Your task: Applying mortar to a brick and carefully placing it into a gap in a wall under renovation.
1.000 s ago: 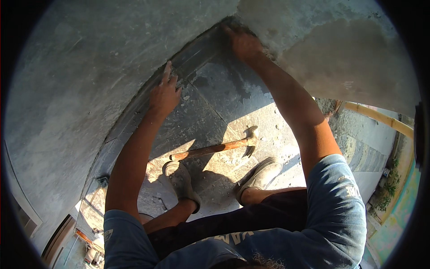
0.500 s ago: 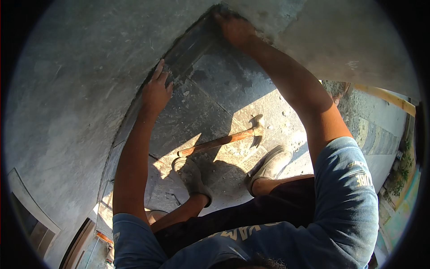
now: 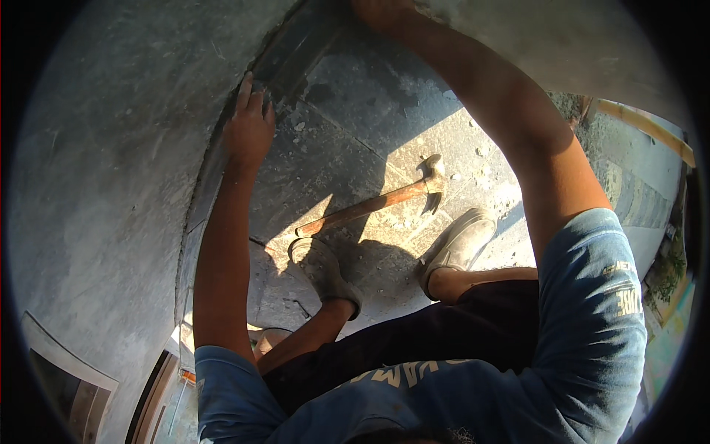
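Observation:
A long dark grey strip [image 3: 296,55], which looks like a skirting tile, lies along the foot of the left wall. My left hand [image 3: 250,132] rests on its near end, fingers stretched out and pressed flat against it. Up at the top edge of the view, my right hand [image 3: 381,11] is by the far end of the strip, near the wall corner. Its fingers are cut off and in shadow, so its grip does not show. Between my arms, a claw hammer [image 3: 370,209] with a wooden handle lies on the tiled floor [image 3: 340,148].
My shoes [image 3: 464,240] stand just behind the hammer. Small rubble bits [image 3: 481,152] are scattered on the sunlit floor. A bare plastered wall [image 3: 126,148] rises on the left. At the right are a wooden plank [image 3: 647,129] and some plants [image 3: 664,274].
The view has shifted, so the strip's far corner and most of my right hand have slid past the top edge. My left hand stays on the strip's near end. The hammer lies still.

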`<state>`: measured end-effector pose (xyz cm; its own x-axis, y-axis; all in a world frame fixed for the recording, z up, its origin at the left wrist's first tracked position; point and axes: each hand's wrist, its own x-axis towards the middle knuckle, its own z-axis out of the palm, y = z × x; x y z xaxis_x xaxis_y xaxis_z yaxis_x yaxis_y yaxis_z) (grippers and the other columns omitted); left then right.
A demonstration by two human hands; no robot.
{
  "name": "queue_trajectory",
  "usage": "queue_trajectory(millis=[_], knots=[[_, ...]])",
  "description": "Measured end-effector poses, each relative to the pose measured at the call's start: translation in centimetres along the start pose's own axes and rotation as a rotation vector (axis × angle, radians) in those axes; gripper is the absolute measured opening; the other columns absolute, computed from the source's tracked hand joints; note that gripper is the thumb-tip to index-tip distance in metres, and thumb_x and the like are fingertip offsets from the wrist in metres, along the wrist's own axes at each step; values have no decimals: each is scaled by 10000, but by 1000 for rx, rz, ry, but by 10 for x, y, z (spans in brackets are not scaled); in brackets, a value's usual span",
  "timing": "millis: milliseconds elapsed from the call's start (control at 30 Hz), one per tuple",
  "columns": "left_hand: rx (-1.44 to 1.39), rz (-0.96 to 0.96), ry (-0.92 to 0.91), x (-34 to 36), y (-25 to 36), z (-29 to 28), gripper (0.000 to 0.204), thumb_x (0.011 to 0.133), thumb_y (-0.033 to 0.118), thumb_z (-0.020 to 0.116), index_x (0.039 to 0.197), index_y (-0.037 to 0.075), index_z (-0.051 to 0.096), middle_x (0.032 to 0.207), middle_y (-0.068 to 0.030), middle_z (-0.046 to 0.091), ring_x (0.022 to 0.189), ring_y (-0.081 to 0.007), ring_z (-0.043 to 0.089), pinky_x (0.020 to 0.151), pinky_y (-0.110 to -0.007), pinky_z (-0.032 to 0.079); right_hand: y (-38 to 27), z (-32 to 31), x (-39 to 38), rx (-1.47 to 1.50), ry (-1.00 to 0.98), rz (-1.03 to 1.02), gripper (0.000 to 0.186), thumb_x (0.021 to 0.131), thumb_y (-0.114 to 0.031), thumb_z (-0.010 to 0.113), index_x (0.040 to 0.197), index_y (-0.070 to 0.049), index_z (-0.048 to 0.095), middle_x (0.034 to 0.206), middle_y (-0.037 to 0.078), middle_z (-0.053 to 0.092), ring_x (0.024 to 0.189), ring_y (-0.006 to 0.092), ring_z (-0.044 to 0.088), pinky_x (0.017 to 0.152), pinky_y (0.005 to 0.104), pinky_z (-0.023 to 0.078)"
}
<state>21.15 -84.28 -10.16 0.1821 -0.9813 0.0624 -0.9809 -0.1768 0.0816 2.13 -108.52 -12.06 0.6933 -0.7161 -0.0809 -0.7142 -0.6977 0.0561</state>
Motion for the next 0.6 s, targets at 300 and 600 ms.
queue_trajectory(millis=[300, 600], knots=[[-46, 24, -30, 3, -8, 1, 209, 802, 140, 662, 983, 38, 633, 1374, -90, 471, 895, -265, 664, 717, -375, 547, 0, 8, 7, -22, -75, 40, 527, 941, -120, 319, 1458, -58, 239, 1259, 234, 516, 988, 332, 630, 792, 396, 535], [-120, 54, 23, 1, -19, 12, 201, 791, 145, 657, 961, 49, 609, 1413, -47, 435, 823, -269, 673, 660, -388, 552, 4, 21, -57, 61, -69, -41, 727, 857, -82, 436, 1488, -109, 75, 1362, 257, 405, 920, 372, 644, 795, 447, 533]])
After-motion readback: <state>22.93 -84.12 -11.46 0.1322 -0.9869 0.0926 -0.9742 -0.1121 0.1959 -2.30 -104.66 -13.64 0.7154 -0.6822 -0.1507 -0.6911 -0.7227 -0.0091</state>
